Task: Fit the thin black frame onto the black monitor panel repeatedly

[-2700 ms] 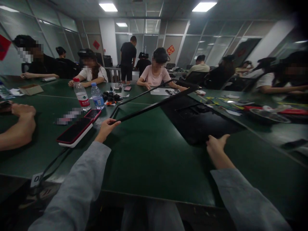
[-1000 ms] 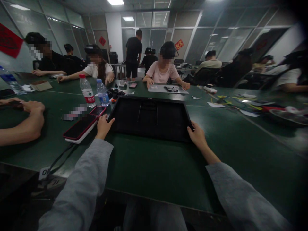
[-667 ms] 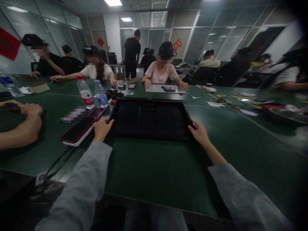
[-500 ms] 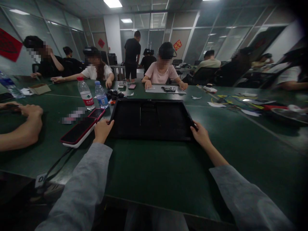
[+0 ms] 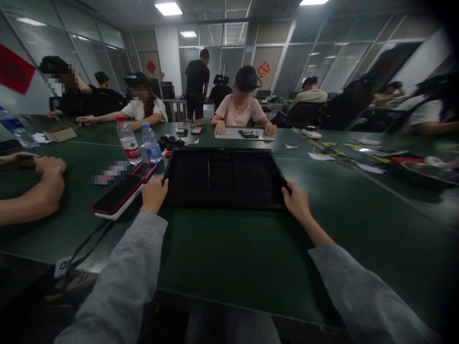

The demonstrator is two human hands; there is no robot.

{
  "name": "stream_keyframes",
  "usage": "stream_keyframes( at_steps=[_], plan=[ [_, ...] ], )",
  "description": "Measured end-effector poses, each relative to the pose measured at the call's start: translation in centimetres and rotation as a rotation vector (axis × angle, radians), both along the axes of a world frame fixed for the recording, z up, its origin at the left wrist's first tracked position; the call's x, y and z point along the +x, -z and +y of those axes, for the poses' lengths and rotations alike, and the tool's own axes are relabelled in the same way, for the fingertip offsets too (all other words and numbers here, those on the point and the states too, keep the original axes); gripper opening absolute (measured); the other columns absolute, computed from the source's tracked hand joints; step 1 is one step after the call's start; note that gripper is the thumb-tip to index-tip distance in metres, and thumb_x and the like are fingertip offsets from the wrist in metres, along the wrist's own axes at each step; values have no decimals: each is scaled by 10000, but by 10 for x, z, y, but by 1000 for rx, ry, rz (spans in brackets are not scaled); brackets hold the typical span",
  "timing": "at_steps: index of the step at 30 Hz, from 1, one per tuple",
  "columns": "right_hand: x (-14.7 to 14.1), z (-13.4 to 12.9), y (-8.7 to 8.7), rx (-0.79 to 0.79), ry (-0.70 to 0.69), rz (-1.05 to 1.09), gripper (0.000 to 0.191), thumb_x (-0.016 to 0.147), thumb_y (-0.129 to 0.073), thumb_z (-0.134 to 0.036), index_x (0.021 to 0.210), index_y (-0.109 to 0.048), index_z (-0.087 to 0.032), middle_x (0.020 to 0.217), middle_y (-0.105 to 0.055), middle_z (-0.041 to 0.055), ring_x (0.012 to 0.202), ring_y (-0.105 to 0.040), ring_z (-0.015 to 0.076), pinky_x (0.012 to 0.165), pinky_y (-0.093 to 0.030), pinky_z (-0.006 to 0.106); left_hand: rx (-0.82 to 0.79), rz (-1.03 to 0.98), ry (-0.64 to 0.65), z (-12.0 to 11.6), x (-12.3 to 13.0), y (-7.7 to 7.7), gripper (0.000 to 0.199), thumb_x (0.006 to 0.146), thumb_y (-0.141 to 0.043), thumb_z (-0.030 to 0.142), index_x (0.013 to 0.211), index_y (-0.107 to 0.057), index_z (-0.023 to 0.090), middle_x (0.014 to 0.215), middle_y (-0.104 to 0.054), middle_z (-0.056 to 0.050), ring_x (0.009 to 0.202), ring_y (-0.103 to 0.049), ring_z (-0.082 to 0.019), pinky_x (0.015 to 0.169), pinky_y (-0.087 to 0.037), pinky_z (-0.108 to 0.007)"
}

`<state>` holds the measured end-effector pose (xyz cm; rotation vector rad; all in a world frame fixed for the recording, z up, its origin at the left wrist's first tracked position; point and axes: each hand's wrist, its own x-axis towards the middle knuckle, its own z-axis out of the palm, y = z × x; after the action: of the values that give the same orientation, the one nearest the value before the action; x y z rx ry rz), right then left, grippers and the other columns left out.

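Observation:
A wide black monitor casing [image 5: 224,196], shallow with a raised rim, lies in front of me on the green table [image 5: 229,248]. Two thin pale lines and a darker block show inside it near the far edge. My left hand [image 5: 154,195] grips its left side, thumb on the rim and the other fingers mostly hidden. Its right side is held by my right hand [image 5: 297,200], thumb also over the rim. Just left of my left hand lies a red-edged black device [image 5: 116,193] on a white base, its black strap [image 5: 84,243] hanging over the table edge.
Beyond the device stand a red-capped bottle [image 5: 129,143] and a blue-capped bottle [image 5: 152,145]. Small black parts [image 5: 172,142] lie behind the casing. At far left is a co-worker's forearm [image 5: 32,196]. Wires [image 5: 353,152] and a dark bowl [image 5: 426,174] lie on the right.
The casing and both hands keep almost the same place, with only a slight shift in the view. The co-worker across the left side has drawn one arm in.

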<state>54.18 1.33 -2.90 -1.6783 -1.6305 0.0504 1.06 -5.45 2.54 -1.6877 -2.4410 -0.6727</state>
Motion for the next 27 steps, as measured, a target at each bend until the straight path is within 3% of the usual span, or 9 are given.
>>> stream_keyframes(
  at_steps=[6, 13, 17, 20, 23, 27],
  plan=[
    [2, 5, 0, 15, -23, 94, 542, 914, -535, -369, 1390, -696, -166, 1259, -758, 168, 1148, -721, 360, 1094, -527, 576, 63, -134, 35, 6, -7, 9, 461, 1011, -531, 509, 1158, -771, 145, 1082, -783, -227, 1086, -724, -408, 946, -514, -481],
    [2, 10, -6, -32, -44, 257, 493, 818, -650, -307, 1290, -690, -172, 1136, -771, 158, 1097, -735, 326, 1055, -566, 542, 133, -338, 86, 17, -18, 21, 412, 965, -624, 494, 1151, -765, 154, 1171, -790, -197, 1148, -728, -346, 993, -518, -414],
    [21, -3, -19, -297, -180, 493, 621, 783, -710, -315, 1386, -583, -235, 1018, -778, 81, 898, -760, 272, 847, -658, 465, 151, -400, 125, 19, -25, 22, 344, 919, -686, 474, 1070, -761, 174, 1049, -807, -138, 1078, -745, -301, 967, -531, -371],
    [32, -16, -29, -456, -234, 625, 642, 791, -765, -375, 1396, -570, -281, 999, -787, 67, 883, -771, 284, 811, -669, 446, 135, -471, 170, 18, -26, 20, 370, 878, -726, 533, 1017, -755, 191, 886, -800, -84, 959, -753, -284, 884, -551, -353],
    [29, -19, -32, -400, -222, 727, 652, 792, -793, -431, 1402, -595, -311, 1060, -790, 68, 909, -775, 293, 820, -671, 449, 116, -519, 209, 16, -23, 19, 390, 859, -741, 574, 987, -751, 205, 816, -785, -60, 897, -749, -276, 833, -551, -354],
    [15, -13, -27, -308, -146, 849, 758, 754, -817, -349, 1473, -583, -291, 1004, -789, 41, 834, -758, 262, 779, -660, 413, 126, -489, 207, 16, -19, 18, 337, 894, -716, 542, 959, -751, 213, 906, -802, -78, 972, -749, -285, 882, -541, -367]
  ],
)
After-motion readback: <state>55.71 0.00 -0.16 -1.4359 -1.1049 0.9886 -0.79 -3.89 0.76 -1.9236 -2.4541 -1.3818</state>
